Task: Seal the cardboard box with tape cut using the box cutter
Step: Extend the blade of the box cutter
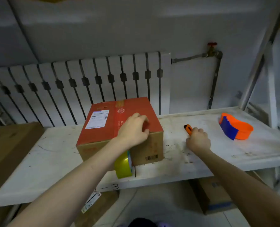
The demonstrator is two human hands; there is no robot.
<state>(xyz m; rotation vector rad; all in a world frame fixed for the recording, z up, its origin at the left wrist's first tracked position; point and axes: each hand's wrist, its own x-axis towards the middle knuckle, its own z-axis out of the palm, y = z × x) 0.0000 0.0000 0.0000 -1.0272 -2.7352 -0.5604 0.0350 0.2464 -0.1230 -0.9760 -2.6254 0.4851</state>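
Note:
A cardboard box [103,128] with a red top and a white shipping label stands on the white shelf [201,154]. My left hand [132,131] rests on the box top near its front right corner, fingers bent over the edge. Whether it pinches anything there is hidden. A yellow-green tape roll [123,166] sits under my left forearm against the box's front face. To the right of the box, my right hand [198,140] grips the orange box cutter [188,128] low over the shelf, its tip pointing away from me.
An orange and blue tape dispenser [234,128] lies at the shelf's far right. Flat brown cardboard [10,149] lies on the left end. A white radiator [87,84] and a pipe run behind. More boxes [214,195] sit below the shelf.

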